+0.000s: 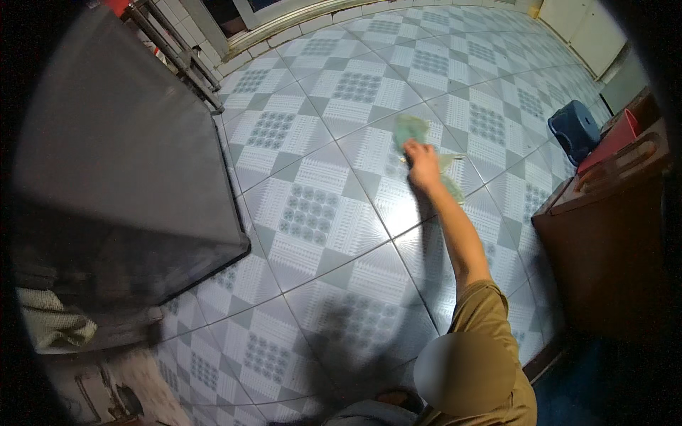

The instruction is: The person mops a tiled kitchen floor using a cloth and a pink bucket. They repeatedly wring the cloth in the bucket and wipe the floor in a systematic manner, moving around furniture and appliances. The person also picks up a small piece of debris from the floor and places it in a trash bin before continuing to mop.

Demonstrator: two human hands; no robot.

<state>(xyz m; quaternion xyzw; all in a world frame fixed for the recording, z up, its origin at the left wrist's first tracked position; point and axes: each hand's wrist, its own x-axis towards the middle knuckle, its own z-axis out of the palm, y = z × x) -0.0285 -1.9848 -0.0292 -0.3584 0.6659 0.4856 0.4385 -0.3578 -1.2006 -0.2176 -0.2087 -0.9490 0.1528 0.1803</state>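
Observation:
On the patterned tile floor, my right hand (422, 162) reaches out from a brown sleeve, palm down, its fingers closed on a thin green cloth (411, 130). Part of the cloth spreads beyond the fingertips. More pale green, crumpled material (452, 187) shows on the right side of the wrist; whether it is one piece with the cloth I cannot tell. The cloth is slightly blurred. My left hand is out of view.
A dark covered box-like object (128, 138) stands left, near metal legs (186, 64). At right are a blue plastic stool (578, 128), a red plastic container (613, 139) and brown wooden furniture (602, 250). A light cloth (53, 319) lies lower left. A doorway sill (287, 26) borders the floor.

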